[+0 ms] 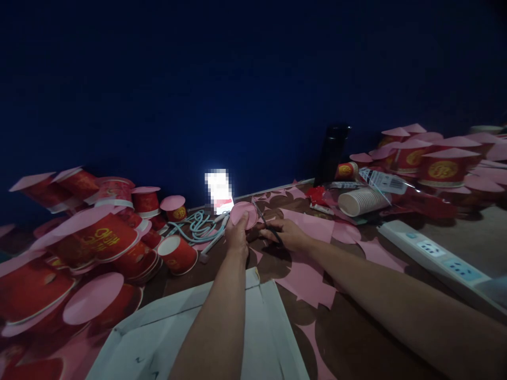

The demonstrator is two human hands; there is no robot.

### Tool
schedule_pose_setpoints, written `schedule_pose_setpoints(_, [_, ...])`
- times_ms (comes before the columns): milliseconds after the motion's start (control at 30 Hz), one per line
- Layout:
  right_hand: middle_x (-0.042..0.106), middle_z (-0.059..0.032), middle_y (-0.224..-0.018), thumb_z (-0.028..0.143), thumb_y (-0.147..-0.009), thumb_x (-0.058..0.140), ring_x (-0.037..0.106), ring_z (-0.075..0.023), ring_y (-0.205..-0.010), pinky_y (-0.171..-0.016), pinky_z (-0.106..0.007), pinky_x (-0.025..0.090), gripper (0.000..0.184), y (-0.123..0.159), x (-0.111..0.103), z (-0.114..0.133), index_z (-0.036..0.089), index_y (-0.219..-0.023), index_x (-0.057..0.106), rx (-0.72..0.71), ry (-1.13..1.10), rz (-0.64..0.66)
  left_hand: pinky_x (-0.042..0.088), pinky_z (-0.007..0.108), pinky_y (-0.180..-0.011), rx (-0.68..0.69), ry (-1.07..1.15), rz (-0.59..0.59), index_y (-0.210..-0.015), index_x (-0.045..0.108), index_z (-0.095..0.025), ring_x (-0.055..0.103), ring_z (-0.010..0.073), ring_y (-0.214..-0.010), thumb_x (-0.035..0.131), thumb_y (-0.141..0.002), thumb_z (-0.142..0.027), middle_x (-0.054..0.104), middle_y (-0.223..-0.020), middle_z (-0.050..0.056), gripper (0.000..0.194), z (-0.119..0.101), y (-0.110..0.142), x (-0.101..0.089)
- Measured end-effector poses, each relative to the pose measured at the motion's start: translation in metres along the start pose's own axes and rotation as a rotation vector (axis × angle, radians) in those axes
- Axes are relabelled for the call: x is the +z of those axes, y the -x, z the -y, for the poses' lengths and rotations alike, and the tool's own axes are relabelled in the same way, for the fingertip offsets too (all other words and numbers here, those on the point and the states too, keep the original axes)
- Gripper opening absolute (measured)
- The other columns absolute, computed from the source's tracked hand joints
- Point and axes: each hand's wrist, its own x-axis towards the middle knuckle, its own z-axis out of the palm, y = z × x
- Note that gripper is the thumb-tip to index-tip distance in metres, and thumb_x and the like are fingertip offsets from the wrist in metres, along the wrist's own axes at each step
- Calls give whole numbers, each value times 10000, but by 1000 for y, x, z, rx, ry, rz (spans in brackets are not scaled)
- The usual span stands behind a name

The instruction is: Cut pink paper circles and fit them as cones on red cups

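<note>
Between the thumb and fingers of my left hand (237,237) is a pink paper disc (240,212), tilted up toward me. My right hand (287,235) grips a pair of dark-handled scissors (273,231), whose blades reach up beside the disc's right edge. Whether the blades touch the paper I cannot tell. Cut pink paper sheets (311,279) with rounded gaps lie under and right of my right hand. Left of my left hand, a red paper cup (177,255) rests tilted on the brown table (348,327).
Red cups with pink paper tops (114,232) crowd the left, and more (443,163) stand at right. A pale cable (202,227) lies by a lit phone (218,190). A black bottle (335,153), nested cups (362,202), power strip (439,258) and white board (190,327) surround my arms.
</note>
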Motion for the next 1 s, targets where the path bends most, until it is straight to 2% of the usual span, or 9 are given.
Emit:
schedule_pose_setpoints(167, [606,-8,-653,510,-716,717,556,-119,-588,-520,-222,423,483,0,0,1,147,-1033,682,13,32,-5,544,328,-634,25,-16,37,-1070,639,-136,651,172,-680,774,-612,-366,683,-893,82,530,1,0,-1])
schedule_pose_setpoints(300, [605,-4,-654,515,-719,713,547,-111,-571,-529,-225,424,486,-1,0,1,142,-1030,684,11,15,-1,547,335,-663,19,-23,14,-1059,645,-133,653,169,-689,774,-613,-358,686,-887,79,516,2,-1,-1])
schedule_pose_setpoints(633, [610,-8,-696,500,-715,724,551,-110,-600,-546,-223,431,489,0,-1,2,139,-1042,684,-6,32,10,534,310,-606,-26,-16,-28,-1022,652,-125,646,170,-649,785,-593,-326,684,-817,72,493,-1,-1,1])
schedule_pose_setpoints(800, [608,-13,-680,486,-726,720,556,-116,-595,-524,-219,421,460,-2,-2,-1,141,-1028,683,-4,47,5,539,328,-644,-7,-8,-4,-1037,646,-132,653,173,-684,775,-616,-331,683,-861,81,484,0,0,1])
schedule_pose_setpoints(1000, [590,-3,-662,468,-728,728,543,-107,-590,-534,-223,430,441,-1,0,-3,144,-1025,681,-6,-27,8,522,308,-579,-5,0,3,-1017,651,-128,635,164,-609,777,-608,-348,676,-814,65,482,-2,1,1])
